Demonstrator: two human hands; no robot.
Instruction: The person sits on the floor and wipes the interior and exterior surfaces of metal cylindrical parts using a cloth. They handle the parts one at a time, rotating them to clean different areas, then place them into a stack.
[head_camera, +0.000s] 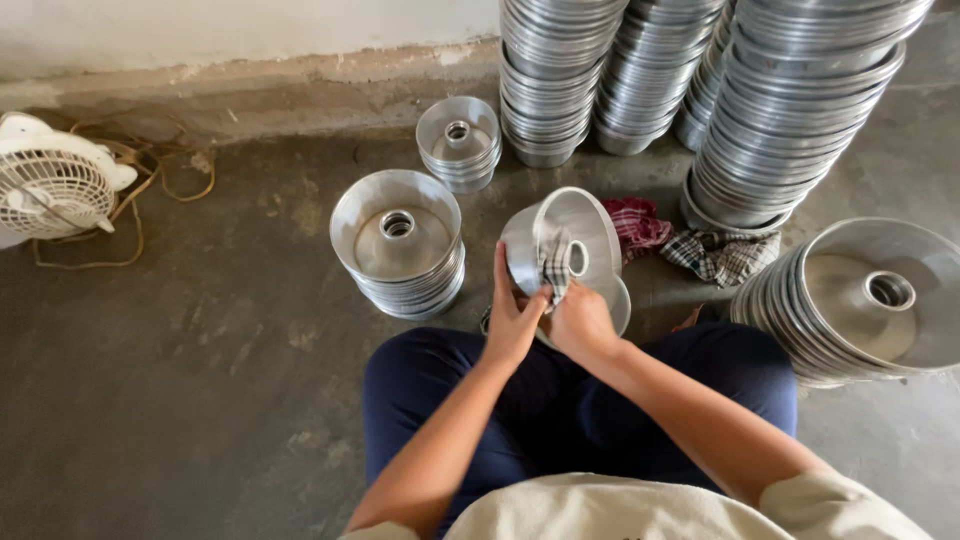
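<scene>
— Head view, left to right: what's on the floor (180, 380)?

— A small white fan (55, 180) sits far left by the wall with its cord looped behind it. Next comes a low stack of ring-shaped metal pans (398, 245), and a smaller stack (459, 142) behind it near the wall.

— And the hands?

— The person sits cross-legged in dark trousers. The left hand (512, 318) grips the near rim of a single pan (570, 250) held tilted above the knees, its fingers closed around the edge. The right hand (582, 322) is just beside it, its fingers pinched on a checked cloth (555, 265) pressed against the pan's inner wall beside the centre tube.

— So how far along does the wiping look?

— Hard to judge. I'd guess the two low stacks on the left are one lot and the rest another, but which is wiped I cannot tell; all look equally dull and grey.

— What's on the right?

— Spare rags, one red (636, 222) and one checked (720, 255), lie on the floor behind the held pan. Tall stacks of pans (790, 110) stand along the wall, and another stack (860, 300) leans on its side at far right. If those are waiting, most of the work remains.
</scene>
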